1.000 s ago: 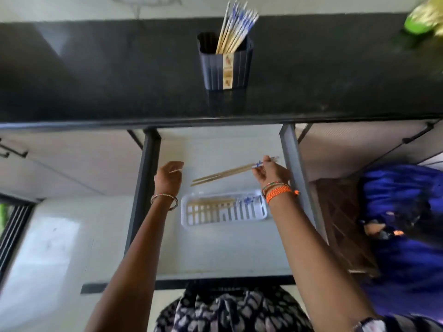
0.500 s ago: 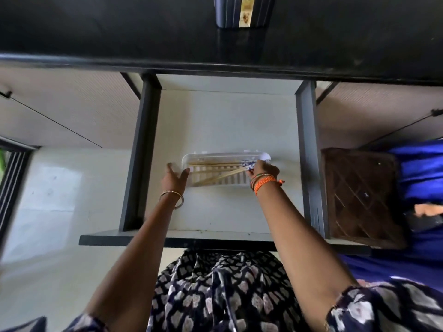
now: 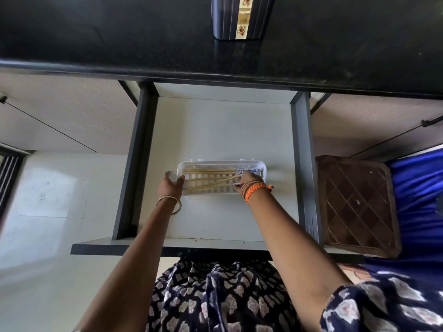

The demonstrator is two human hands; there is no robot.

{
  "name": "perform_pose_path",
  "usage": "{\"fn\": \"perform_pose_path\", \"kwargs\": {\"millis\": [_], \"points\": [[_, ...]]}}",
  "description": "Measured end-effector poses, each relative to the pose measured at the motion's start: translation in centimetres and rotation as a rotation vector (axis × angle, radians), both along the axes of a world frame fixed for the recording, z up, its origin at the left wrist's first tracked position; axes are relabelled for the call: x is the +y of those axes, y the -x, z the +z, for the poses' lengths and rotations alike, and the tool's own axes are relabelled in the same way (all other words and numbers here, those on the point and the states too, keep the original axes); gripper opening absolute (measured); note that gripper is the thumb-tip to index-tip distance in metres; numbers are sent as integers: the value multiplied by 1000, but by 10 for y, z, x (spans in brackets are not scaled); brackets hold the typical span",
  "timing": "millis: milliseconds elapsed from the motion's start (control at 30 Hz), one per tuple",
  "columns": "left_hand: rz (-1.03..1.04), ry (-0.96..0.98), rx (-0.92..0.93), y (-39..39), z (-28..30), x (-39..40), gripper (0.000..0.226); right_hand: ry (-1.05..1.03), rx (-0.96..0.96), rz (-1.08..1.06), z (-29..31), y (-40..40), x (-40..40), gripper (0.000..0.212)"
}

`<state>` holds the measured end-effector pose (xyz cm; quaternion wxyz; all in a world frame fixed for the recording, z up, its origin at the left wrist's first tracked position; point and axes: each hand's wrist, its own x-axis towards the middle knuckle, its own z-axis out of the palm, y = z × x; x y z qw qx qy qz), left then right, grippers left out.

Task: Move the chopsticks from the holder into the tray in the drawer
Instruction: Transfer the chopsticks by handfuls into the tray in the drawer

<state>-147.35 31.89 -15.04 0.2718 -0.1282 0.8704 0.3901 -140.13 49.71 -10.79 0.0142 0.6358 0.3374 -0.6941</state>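
A white slotted tray point(image 3: 221, 163) lies in the open drawer point(image 3: 215, 130). Several wooden chopsticks point(image 3: 211, 180) with blue-patterned ends rest inside it, some straight, some slanted. My right hand point(image 3: 245, 179) reaches into the tray's right end, fingers closed on the patterned ends of the slanted chopsticks. My left hand point(image 3: 171, 185) touches the tray's left end, fingers apart. The dark holder point(image 3: 239, 17) stands on the black counter at the top; its upper part is cut off by the frame.
The black countertop point(image 3: 119, 39) overhangs the drawer's back. Dark drawer sides point(image 3: 134, 164) flank the white bottom. A brown latticed wooden stool point(image 3: 357, 207) and blue cloth point(image 3: 417, 207) are at the right. Pale floor point(image 3: 48, 212) is at the left.
My right hand has brought the chopsticks down from above the drawer into the tray. My left hand has moved to the tray's left end. The view has tilted downward.
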Motion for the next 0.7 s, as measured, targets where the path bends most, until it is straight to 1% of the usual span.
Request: {"fn": "perform_pose_path", "kwargs": {"millis": [67, 100, 133, 167, 233, 267, 300, 333, 367, 400, 433, 467, 500, 533, 567, 633, 700], "points": [[38, -41, -32, 1, -2, 0, 51, -99, -38, 9, -5, -1, -1, 48], [52, -52, -45, 1, -2, 0, 51, -157, -71, 63, -8, -1, -1, 54], [57, -53, -53, 1, -3, 0, 50, -179, -94, 119, -11, -3, 0, 55], [60, -50, -57, 1, -3, -1, 50, -209, -109, 170, -13, -4, 1, 51], [75, -50, -64, -1, -2, -1, 50, -256, -106, 272, -7, -9, 2, 33], [83, -53, -66, -1, -1, -1, 49, -316, -109, 346, -2, -11, 3, 26], [90, -56, -67, -1, 1, -1, 49, -437, -137, 478, 1, -12, 5, 25], [91, -56, -64, -2, 2, 0, 48, -621, -197, 687, 4, -13, 6, 26], [86, -49, -57, -2, 3, 0, 47, -863, -264, 918, 7, -15, 8, 31], [78, -34, -44, -3, 4, 1, 46, -1092, -272, 1134, 8, -16, 9, 34], [74, -13, -28, -4, 6, 1, 44, -1260, -212, 1336, 8, -14, 12, 35], [77, 6, -14, -5, 8, 2, 43, -1347, -151, 1530, 8, -10, 14, 32], [85, 20, -4, -6, 9, 2, 43, -1385, -121, 1719, 9, -5, 17, 30], [93, 28, -4, -5, 10, 1, 42, -1404, -138, 1877, 8, 1, 18, 28], [96, 28, -16, -5, 10, 0, 43, -1432, -184, 1980, 8, 6, 19, 27], [82, 5, -69, -3, 8, -3, 44, -1484, -267, 2065, 6, 14, 19, 25], [70, -41, -115, -1, 6, -4, 42, -1513, -288, 2104, 3, 16, 15, 24]]}}
